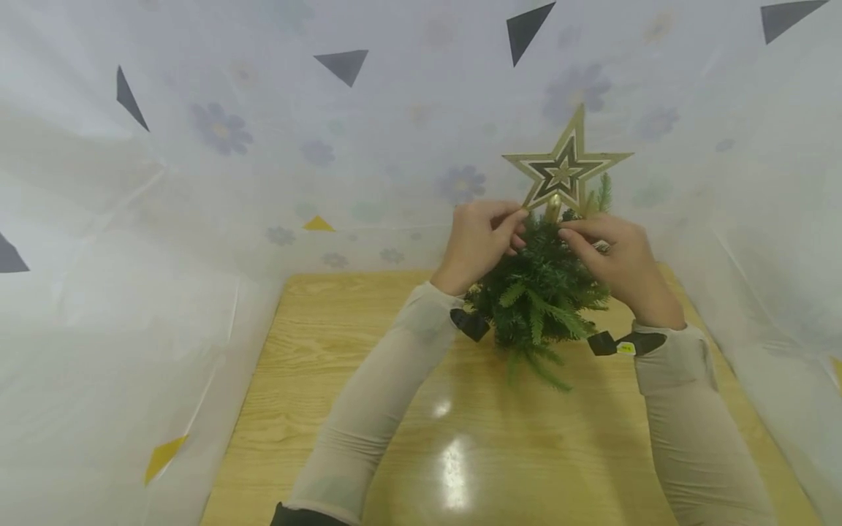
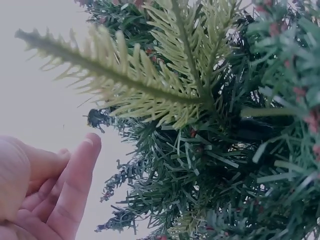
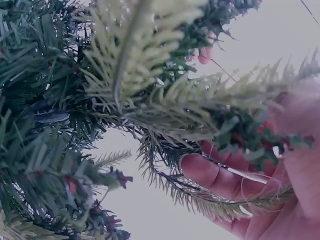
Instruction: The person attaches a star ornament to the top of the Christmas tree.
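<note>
A small artificial Christmas tree [image 1: 546,292] stands toward the back of the table. On its top, upright, sits a gold star topper [image 1: 566,172] with a short gold base. My left hand [image 1: 483,237] is left of the treetop, thumb and forefinger pinched; its fingertips overlap the star's lower left point in the head view. Fine strands of thin wire show near those fingertips in the left wrist view. At the right of the treetop, my right hand [image 1: 608,252] curls its fingers round a thin wire [image 3: 245,175] among green sprigs [image 3: 215,195]. Cannot tell exactly what the left fingertips pinch.
The wooden table [image 1: 316,351] reaches toward me, with shine spots on its top. White sheeting [image 1: 217,197] with flower prints and dark and yellow triangles surrounds it. Black camera straps [image 1: 470,324] circle both wrists. Stiff green branches [image 2: 125,85] stick out near the hands.
</note>
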`<action>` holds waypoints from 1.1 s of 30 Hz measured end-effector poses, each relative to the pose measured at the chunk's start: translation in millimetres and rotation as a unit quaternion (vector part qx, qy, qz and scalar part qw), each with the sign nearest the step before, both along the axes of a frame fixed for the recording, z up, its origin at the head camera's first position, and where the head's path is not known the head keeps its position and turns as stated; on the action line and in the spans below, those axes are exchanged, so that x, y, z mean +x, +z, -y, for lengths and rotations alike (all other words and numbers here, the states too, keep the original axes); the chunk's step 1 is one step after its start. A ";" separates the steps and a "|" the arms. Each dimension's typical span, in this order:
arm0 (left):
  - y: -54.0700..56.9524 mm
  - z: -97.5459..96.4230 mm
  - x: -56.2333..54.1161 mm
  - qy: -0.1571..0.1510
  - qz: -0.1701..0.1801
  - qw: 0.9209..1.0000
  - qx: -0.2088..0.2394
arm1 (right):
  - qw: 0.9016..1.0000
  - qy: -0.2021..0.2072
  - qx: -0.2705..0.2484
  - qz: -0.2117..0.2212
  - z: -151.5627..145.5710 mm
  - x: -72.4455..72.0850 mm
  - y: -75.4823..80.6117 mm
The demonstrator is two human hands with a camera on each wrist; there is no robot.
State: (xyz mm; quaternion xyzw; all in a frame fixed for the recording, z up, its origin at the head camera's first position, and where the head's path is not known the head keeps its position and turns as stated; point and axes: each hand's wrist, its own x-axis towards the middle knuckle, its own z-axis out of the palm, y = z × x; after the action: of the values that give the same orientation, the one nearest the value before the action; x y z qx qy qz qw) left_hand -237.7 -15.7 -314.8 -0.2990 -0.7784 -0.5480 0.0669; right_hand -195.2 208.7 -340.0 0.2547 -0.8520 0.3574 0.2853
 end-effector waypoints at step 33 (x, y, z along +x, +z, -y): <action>-0.4 0.8 -4.2 0.031 -0.027 0.999 -0.024 | 1.000 -0.025 0.004 0.014 -27.8 22.4 -1.9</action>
State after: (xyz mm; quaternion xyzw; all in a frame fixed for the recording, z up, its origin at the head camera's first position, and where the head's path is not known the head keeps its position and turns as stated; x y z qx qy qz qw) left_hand -241.8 -16.6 -315.1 -0.2911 -0.7980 -0.5185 0.0981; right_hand -172.8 236.5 -341.8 0.2296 -0.8634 0.3504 0.2813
